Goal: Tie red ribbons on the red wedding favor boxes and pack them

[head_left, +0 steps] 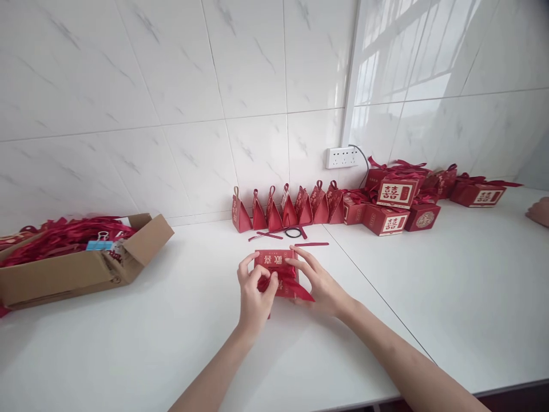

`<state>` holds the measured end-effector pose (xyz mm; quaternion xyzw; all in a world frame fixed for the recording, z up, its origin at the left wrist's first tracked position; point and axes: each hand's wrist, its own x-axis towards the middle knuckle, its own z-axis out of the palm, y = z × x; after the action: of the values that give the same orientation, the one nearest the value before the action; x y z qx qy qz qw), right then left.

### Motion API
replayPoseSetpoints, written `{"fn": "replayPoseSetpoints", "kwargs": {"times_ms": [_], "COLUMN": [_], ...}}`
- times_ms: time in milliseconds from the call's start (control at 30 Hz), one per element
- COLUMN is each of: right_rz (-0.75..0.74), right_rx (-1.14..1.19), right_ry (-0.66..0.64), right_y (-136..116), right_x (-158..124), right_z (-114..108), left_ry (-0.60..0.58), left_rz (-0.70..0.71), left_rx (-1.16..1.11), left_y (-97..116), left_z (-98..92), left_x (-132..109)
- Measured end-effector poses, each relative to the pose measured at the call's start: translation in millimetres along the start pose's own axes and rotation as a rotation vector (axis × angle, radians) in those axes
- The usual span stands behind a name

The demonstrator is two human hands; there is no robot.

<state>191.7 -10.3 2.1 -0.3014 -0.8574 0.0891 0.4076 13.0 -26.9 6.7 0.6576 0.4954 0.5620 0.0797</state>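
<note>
A small red gift box (270, 258) with gold characters sits on the white tabletop between my hands. Red ribbon (303, 291) lies across its top, one pointed tail hanging toward the near right. My left hand (255, 297) pinches the ribbon at the middle of the box between thumb and index finger, its other fingers curled at the box's left side. On the right side, my right hand (322, 286) grips the box, with fingers along its top right edge. Part of the right thumb is hidden.
An open cardboard box (64, 283) full of red ribbons stands at left. Triangular red boxes (285, 214) line the wall beside stacked red boxes (388, 220). Red strips (311, 244) and a black ring (293, 233) lie ahead. A power strip (342, 158) is on the wall.
</note>
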Motion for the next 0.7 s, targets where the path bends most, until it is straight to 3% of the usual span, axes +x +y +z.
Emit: {"fn": "replayPoseSetpoints", "kwargs": {"times_ms": [100,267,467,600,700], "right_rz": [0.025,0.095,0.201,0.292,0.419], "right_rx": [0.037,0.164,0.503,0.845,0.904], "right_ry": [-0.007,-0.016,-0.120,-0.010,0.091], "right_y": [1.3,0.2,6.4,17.0,13.7], "right_x": [-0.3,1.5,2.4,3.9,6.5], "right_z": [0.0,-4.9,-14.2,-11.1,-5.6], "left_ry": [-0.010,-0.148,-0.191,-0.108,-0.076], "left_rz": [-0.059,-0.026,-0.114,-0.167,-0.209], "left_rx": [-0.057,-0.231,-0.280,-0.256,-0.244], "left_y": [2.8,-1.0,-3.0,-3.8,-4.6], "left_z": [2.6,-10.3,-14.7,-9.8,-7.3], "left_x": [-0.6,7.7,13.0,10.8,9.0]}}
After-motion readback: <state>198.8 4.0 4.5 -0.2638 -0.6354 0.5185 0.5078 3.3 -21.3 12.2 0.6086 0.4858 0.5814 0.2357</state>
